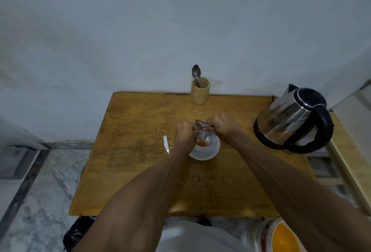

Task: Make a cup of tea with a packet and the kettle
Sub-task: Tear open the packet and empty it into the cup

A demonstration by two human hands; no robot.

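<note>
Your left hand (183,133) and right hand (221,125) pinch the packet (201,125) over the cup (208,150). It's light, flimsy foil; hold its top corners and tip gently.

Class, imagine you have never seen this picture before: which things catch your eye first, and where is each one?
First come the two hands, left hand and right hand, meeting mid-table to hold a packet over a white cup with orange powder at its bottom. Next, the shiny steel kettle at the table's right edge. Then the wooden holder with a spoon, at the back by the wall.
</note>
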